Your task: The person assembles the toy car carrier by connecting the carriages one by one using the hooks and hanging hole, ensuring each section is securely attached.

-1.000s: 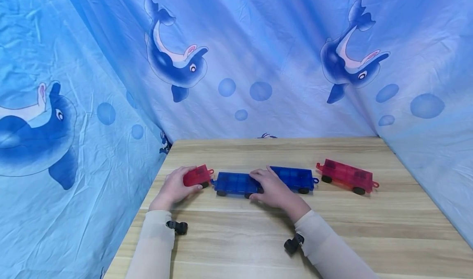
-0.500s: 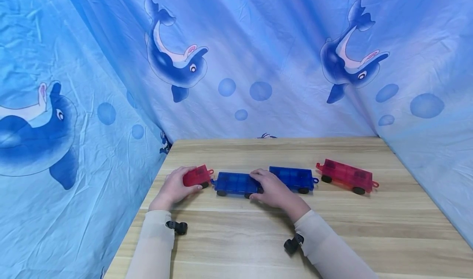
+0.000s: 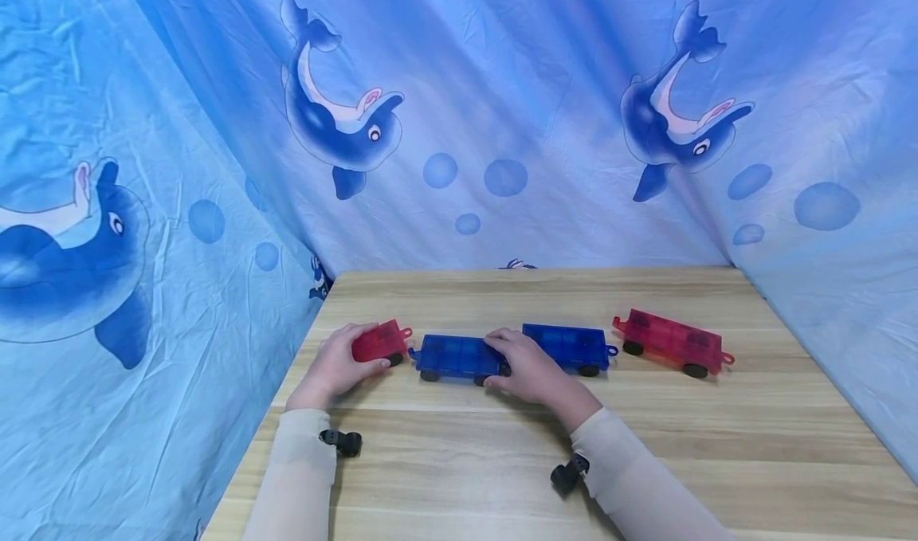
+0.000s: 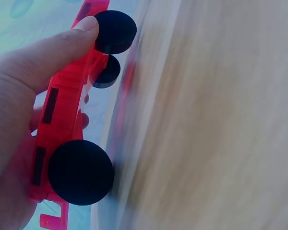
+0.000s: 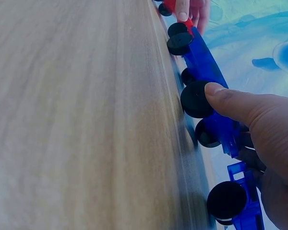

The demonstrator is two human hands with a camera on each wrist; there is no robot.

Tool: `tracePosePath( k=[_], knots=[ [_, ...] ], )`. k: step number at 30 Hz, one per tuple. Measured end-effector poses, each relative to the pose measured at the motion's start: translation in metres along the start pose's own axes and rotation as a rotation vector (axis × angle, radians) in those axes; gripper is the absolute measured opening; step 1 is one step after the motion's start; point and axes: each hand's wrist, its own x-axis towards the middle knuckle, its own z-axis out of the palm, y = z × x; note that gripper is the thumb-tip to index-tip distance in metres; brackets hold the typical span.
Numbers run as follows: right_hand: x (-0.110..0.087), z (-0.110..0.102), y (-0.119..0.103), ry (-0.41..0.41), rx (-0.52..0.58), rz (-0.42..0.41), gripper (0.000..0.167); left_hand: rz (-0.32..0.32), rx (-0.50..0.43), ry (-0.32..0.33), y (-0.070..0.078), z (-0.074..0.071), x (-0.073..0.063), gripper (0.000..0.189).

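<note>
My left hand [image 3: 337,370] grips a red see-through toy train car [image 3: 380,342] at the table's left side. In the left wrist view the thumb presses by one of its black wheels [image 4: 81,172], and a hook sticks out at the near end. With thumb and fingers, my right hand [image 3: 531,370] holds the right end of a blue train car [image 3: 453,355]. That car's hook lies close to the red car's ring; whether they are linked I cannot tell. Just right of this hand stands a second blue car [image 3: 574,345], partly hidden by it.
Another red train car [image 3: 672,340] stands at the right, slightly angled, its hook near the second blue car's ring [image 3: 613,350]. All the cars stand on a wooden table [image 3: 459,461]. A blue dolphin-printed curtain [image 3: 459,127] hangs behind and at both sides.
My left hand and the red car it holds have shifted very slightly left. The right hand and the blue car it holds look almost unmoved.
</note>
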Motion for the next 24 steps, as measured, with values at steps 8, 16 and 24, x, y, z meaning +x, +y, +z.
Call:
tracePosePath(
  k=[8, 16, 24],
  knots=[
    [0.0001, 0.0004, 0.0006, 0.003, 0.008, 0.003, 0.081, -0.017, -0.053, -0.008, -0.0012, -0.0020, -0.0003, 0.082],
    [0.0009, 0.0013, 0.0013, 0.008, 0.004, -0.006, 0.080, -0.014, -0.093, -0.011, -0.0001, -0.0040, -0.0018, 0.082],
    [0.0007, 0.0020, 0.0027, 0.015, 0.007, -0.009, 0.080, -0.002, -0.135, -0.027, 0.0007, -0.0036, -0.0022, 0.082]
  ],
)
